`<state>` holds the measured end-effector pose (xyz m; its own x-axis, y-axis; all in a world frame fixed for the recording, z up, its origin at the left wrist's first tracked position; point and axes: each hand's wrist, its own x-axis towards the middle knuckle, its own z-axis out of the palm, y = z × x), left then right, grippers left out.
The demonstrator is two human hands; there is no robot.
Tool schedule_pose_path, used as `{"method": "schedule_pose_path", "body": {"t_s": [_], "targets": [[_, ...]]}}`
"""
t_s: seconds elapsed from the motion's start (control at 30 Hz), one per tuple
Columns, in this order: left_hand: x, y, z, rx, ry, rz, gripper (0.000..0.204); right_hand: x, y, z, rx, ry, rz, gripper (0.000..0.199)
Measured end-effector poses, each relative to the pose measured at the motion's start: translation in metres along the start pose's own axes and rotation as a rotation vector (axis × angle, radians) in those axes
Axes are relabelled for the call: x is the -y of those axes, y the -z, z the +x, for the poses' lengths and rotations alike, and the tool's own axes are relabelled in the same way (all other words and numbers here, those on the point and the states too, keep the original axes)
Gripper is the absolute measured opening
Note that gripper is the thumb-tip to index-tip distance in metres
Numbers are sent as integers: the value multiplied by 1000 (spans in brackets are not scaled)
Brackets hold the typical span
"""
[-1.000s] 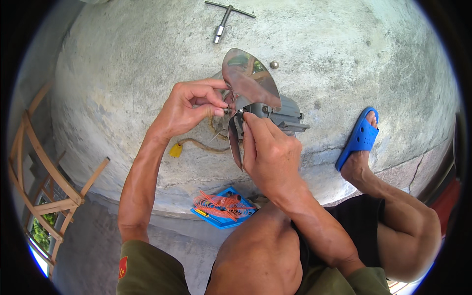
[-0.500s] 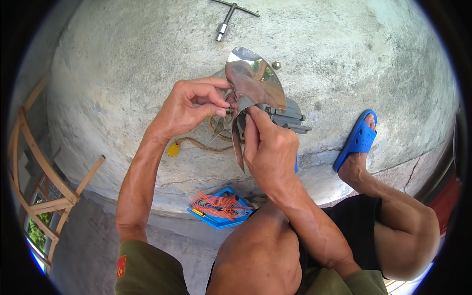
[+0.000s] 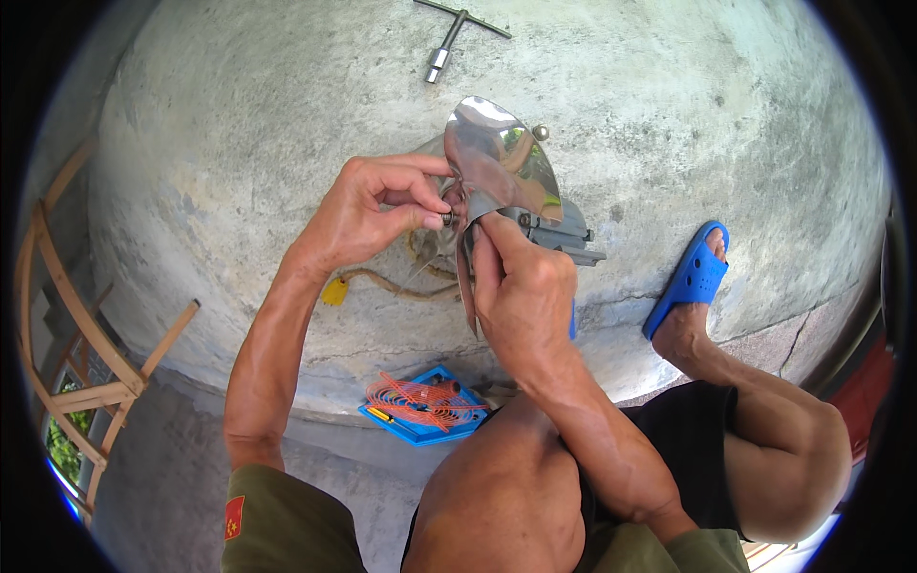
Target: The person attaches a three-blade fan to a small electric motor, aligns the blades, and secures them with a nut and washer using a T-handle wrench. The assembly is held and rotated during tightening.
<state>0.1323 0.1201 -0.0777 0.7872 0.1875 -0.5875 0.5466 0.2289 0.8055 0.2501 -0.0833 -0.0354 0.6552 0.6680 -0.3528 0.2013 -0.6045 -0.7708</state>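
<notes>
A shiny metal fan blade assembly [image 3: 501, 148] stands on the concrete in front of me, fitted to a grey motor [image 3: 559, 232] on its right side. My left hand [image 3: 377, 205] is at the hub's left side, thumb and forefinger pinching a small dark metal nut [image 3: 447, 219] against the hub. From the near side, my right hand [image 3: 530, 301] grips the fan by its hub and lower blade. Its fingertips are partly hidden behind the metal, and the hand covers some of the motor.
A T-handle socket wrench [image 3: 447, 43] lies at the far side, and a round metal knob [image 3: 541, 133] sits behind the blade. A cord with a yellow end [image 3: 334, 291] lies left. Nearer is a blue frame with orange wire guard [image 3: 420, 406]. A wooden frame [image 3: 95, 396] stands far left.
The whole view has shifted slightly. Both hands keep their hold at the hub, with the left fingers still pinching the nut and the right hand still on the fan.
</notes>
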Motion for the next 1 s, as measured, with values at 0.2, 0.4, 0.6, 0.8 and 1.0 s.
{"method": "schedule_pose_path", "body": {"t_s": [0.2, 0.4, 0.6, 0.8, 1.0], "targets": [[2, 0, 0, -2, -16, 0, 21, -1, 1, 1, 28, 12, -44, 10], [1, 0, 0, -9, -9, 1, 20, 1, 0, 1, 18, 5, -81, 7], [1, -1, 0, -16, -13, 6, 20, -4, -5, -1, -22, 40, -54, 10], [0, -2, 0, -21, -14, -19, 20, -7, -2, -1, 4, 68, -53, 9], [0, -2, 0, -25, -7, 0, 20, -5, -1, 0, 23, 64, -61, 13]]}}
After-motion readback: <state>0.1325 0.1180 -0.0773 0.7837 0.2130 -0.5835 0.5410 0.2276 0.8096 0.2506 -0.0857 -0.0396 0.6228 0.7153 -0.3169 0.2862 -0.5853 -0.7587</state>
